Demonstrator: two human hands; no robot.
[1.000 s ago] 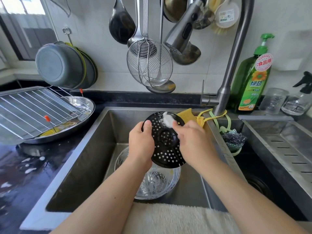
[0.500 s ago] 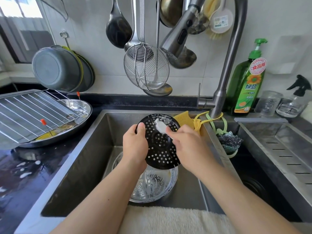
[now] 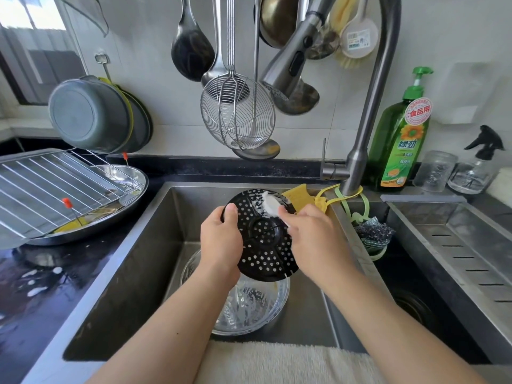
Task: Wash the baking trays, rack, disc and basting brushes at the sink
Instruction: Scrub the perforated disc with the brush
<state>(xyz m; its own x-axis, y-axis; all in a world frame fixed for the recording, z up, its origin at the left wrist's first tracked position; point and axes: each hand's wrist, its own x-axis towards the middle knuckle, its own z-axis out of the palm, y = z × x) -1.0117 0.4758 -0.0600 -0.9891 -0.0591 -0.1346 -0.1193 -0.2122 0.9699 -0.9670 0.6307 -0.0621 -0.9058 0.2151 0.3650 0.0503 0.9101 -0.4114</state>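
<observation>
Head view: disc (image 3: 263, 239) is held tilted over the sink (image 3: 155, 245) by left hand (image 3: 221, 239) fingers.
Right hand (image 3: 315, 239): white scrubber (image 3: 270, 207) is pinched against the disc.
Below: glass bowl (image 3: 249, 309).
Worktop (image 3: 41, 286): rack (image 3: 41, 187) is laid over a tray (image 3: 110, 214).

Black disc (image 3: 263, 245) dotted with holes and white foam; green soap bottle (image 3: 401, 145), sunflower label; black speckled counter (image 3: 50, 286); cream towel (image 3: 277, 364).

left hand (image 3: 221, 239) hides the disc (image 3: 263, 236)'s left edge.
</observation>
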